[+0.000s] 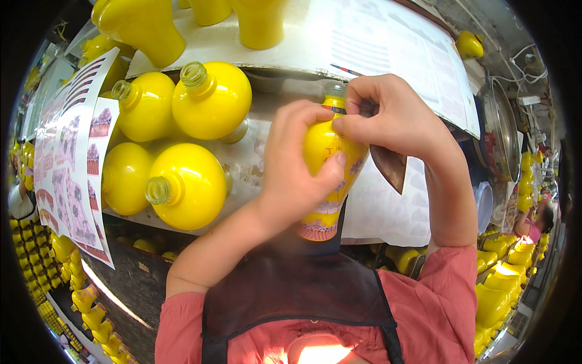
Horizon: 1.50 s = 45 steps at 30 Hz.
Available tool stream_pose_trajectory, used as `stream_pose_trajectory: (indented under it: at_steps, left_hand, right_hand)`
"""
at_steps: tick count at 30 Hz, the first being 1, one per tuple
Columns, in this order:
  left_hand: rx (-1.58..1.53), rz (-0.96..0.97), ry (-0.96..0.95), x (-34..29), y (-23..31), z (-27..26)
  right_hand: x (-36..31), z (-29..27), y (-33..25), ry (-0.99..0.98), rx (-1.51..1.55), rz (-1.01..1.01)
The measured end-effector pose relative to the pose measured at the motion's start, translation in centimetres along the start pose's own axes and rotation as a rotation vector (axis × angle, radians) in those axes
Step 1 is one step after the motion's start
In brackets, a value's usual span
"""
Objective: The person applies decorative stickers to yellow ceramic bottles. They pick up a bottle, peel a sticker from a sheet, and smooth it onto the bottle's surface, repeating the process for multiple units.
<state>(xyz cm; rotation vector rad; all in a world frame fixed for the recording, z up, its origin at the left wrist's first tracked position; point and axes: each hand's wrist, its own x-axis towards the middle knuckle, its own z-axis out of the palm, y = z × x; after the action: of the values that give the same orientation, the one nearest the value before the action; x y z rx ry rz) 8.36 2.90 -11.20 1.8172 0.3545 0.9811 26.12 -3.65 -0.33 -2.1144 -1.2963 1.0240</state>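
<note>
A yellow glass bottle (315, 148) with a clear glass neck and printed decoration stands tilted in front of my apron, its patterned base toward me. My left hand (297, 158) is wrapped round its side, thumb across the front and fingertips near the neck. With thumb and index finger bent together, my right hand (385, 115) touches the shoulder by the dark band (333, 110) below the neck. A dark brown, flat, pointed scraper-like piece (390, 168) sticks out beneath my right hand, seemingly held in its curled fingers. Its upper end is hidden.
Several yellow bottles (212, 100) lie to the left, necks showing. Beside them, a printed decal sheet (66, 151) hangs at the far left. White printed sheets (388, 54) cover the bench's far part; another pale sheet (388, 212) lies under my right arm. A metal basin (503, 139) stands right.
</note>
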Motion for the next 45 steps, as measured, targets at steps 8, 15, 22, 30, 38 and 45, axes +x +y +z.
stream_pose_trajectory:
  at_steps: [8,15,22,30,38,45]
  left_hand:
    - [0.007,-0.006,0.002,-0.1,0.0,0.0]
    - [0.009,-0.004,0.002,-0.1,0.0,0.0]
    - [-0.014,-0.017,0.001,-0.2,-0.1,0.1]
    - [-0.242,-0.145,-0.016,-0.6,-0.2,-0.2]
    - [-0.339,-0.208,-0.049,-1.4,-0.3,-0.5]
    - [-0.348,-0.114,-0.044,-1.7,-0.9,-0.5]
  right_hand:
    - [-0.1,-0.3,0.2,-0.054,0.018,-0.034]
    - [0.5,-0.2,0.4,-0.055,0.058,0.009]
    - [0.3,-0.2,1.1,-0.043,0.077,-0.019]
    - [-1.7,-0.3,1.9,0.085,0.689,-0.100]
    - [-2.8,2.3,1.0,0.706,-0.333,-0.516]
    - [-3.5,3.4,1.0,0.800,-0.422,-0.724]
